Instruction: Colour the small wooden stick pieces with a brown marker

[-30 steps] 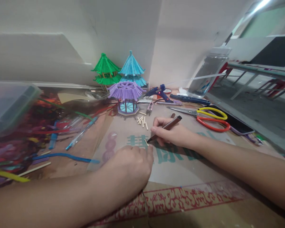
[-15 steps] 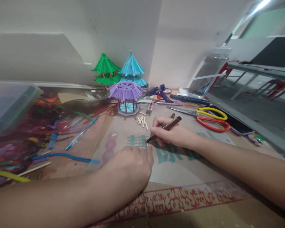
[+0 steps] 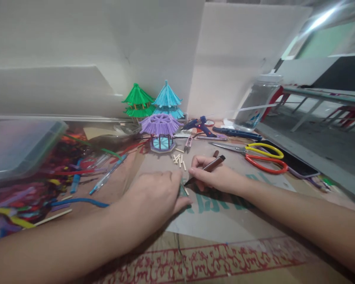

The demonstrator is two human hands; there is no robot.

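My right hand [image 3: 210, 173] holds a dark brown marker [image 3: 214, 163], its tip beside a short pale stick [image 3: 184, 189] on the printed sheet. To the left of that stick is my left hand [image 3: 159, 193], its thumb apart from the fingers around the stick's near end; the far fingertips are partly hidden. Several short stick pieces [image 3: 180, 160] lie just beyond both hands. Behind them stands a small pavilion with a purple roof [image 3: 161, 125], in front of a green one [image 3: 137, 98] and a blue one [image 3: 167, 96].
Scissors [image 3: 248, 152] and a phone [image 3: 290, 159] lie at the right, below a glue gun [image 3: 199, 125], a blue cutter [image 3: 236, 133] and a clear bottle [image 3: 256, 104]. At the left, a plastic box [image 3: 23, 146] sits by colourful craft scraps [image 3: 23, 197].
The view has tilted up a little. My left thumb has spread away from the fingers, and the short stick between the hands shows more fully. The marker stays in my right hand.
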